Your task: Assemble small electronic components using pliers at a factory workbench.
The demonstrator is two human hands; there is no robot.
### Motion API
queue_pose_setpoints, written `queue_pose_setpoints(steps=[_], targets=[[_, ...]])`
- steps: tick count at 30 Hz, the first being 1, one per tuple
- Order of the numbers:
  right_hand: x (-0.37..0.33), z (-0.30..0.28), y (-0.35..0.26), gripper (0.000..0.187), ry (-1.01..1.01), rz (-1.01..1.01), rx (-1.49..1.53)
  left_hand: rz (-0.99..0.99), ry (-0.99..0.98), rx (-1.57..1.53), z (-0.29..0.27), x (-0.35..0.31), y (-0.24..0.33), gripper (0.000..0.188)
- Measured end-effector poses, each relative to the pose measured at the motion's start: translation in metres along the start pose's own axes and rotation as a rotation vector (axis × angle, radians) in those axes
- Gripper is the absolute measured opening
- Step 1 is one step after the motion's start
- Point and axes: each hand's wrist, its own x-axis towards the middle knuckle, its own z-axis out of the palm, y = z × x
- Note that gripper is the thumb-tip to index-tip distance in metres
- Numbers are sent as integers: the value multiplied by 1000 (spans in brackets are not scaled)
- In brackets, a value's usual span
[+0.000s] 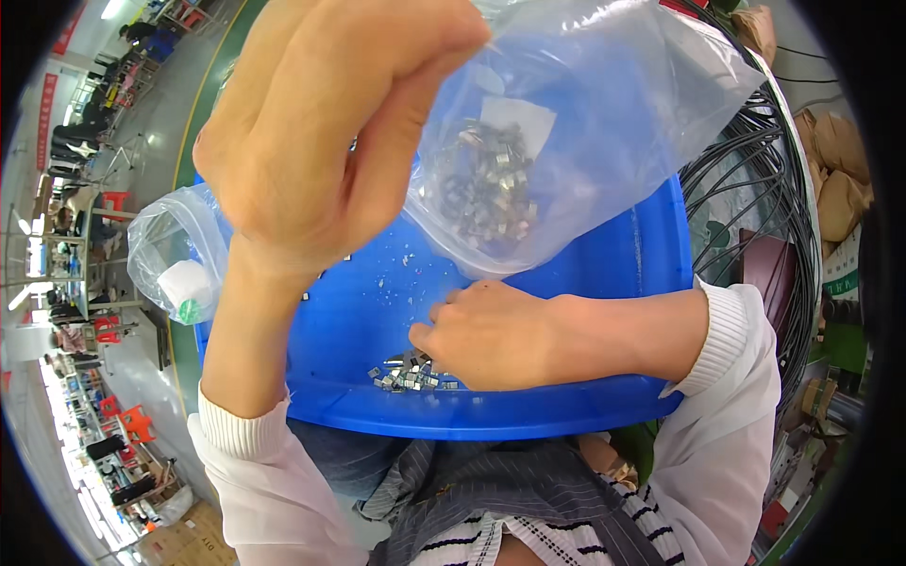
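Raised close to the camera, my left hand (311,132) is closed, its fingertips pinching the upper edge of a clear plastic bag (613,104). Inside the bag lie many small shiny metal parts (495,184) and a white paper slip (521,123). Below it my right hand (495,335) reaches into a blue plastic tub (528,410), fingers curled down at a loose pile of small metal parts (406,374) near the tub's front wall. The hand itself hides much of what lies under its fingers.
Another clear bag (184,250) with a white and green item hangs at the tub's left rim. Coiled black cables (769,189) crowd the right side, with brown paper packages (835,156) beyond. Workbenches and red stools (137,424) stand along the floor at left.
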Motion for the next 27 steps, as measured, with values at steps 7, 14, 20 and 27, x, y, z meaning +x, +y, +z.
queue_pose_setpoints(steps=[7,14,20,27], targets=[[-1,0,2,16,-15,-9,12,156,-5,14,-5,1,15,18],[1,1,1,15,-57,9,1,92,-80,-3,1,-17,19,16],[3,-1,1,15,-57,29,-4,159,-58,22,-9,-12,16,16],[1,-4,2,14,-43,-12,5,-222,268,60,-24,-3,13,11]])
